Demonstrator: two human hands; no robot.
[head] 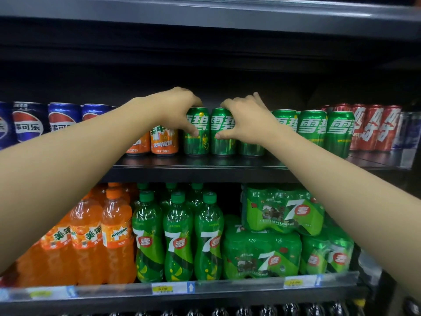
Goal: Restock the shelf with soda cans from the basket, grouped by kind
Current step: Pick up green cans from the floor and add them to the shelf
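One green can (197, 131) is gripped by the left hand (173, 110), another (222, 131) by the right hand (248, 119); the orange can (164, 140) is perhaps nudged and could be toppled.

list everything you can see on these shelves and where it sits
blue cans: at least four, blue with a red and white logo, left end of the upper shelf
orange cans: two showing, orange, right of the blue ones, partly behind the left arm
green cans: about seven showing, green, middle of the upper shelf
red cans: several, red, right of the green ones
dark cans: a few, far right, blurred
orange bottles: several, lower shelf, left
green bottles: several, green, lower shelf, middle
green packs: at least three, wrapped, lower shelf, right, one stacked on top
price tags: yellow, on the lower shelf's edge
left hand: grips a green can
right hand: grips the next green can
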